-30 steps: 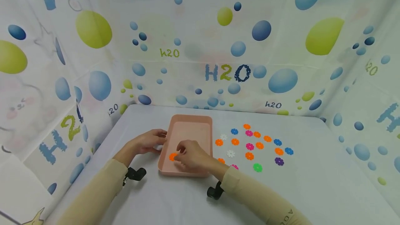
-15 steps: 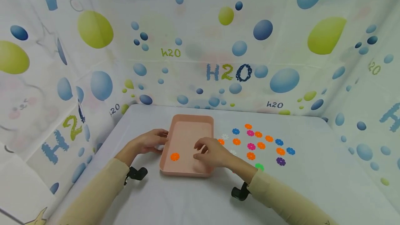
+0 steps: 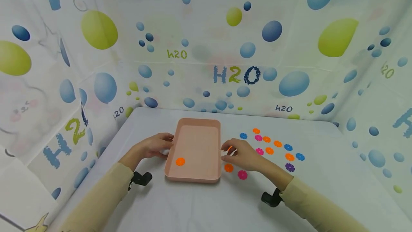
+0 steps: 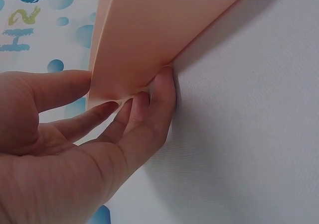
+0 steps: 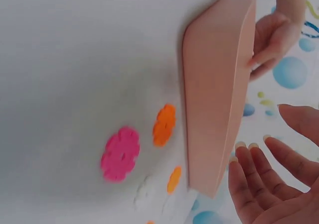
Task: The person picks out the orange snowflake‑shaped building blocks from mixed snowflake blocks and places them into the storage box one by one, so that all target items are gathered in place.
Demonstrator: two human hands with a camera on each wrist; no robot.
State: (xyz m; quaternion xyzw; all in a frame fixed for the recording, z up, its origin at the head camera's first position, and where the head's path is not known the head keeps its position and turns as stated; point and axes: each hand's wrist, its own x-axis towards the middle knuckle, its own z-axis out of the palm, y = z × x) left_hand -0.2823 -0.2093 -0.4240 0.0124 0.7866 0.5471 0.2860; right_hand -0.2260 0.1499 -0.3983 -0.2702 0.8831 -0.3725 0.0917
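Note:
A shallow pink tray (image 3: 199, 146) lies on the white-covered table. Inside it, near the front left corner, is one orange notched, flower-shaped disc (image 3: 180, 162). My left hand (image 3: 151, 147) holds the tray's left wall; in the left wrist view one finger of the left hand (image 4: 114, 134) reaches past the rim while others touch the outside. My right hand (image 3: 243, 154) hovers just right of the tray, fingers parted and loosely bent around nothing. Below it lie an orange disc (image 3: 229, 168) and a pink disc (image 3: 243, 174). The right hand covers some discs behind it.
Several more discs lie scattered to the right: blue (image 3: 300, 156), purple (image 3: 290, 167), pink (image 3: 259, 138) and orange (image 3: 278, 143). A white curtain (image 3: 199, 46) with coloured spots stands behind the table and at both sides.
My right hand has let go of the orange disc in the tray and moved right, out over the loose discs. The left hand has stayed at the tray's left side.

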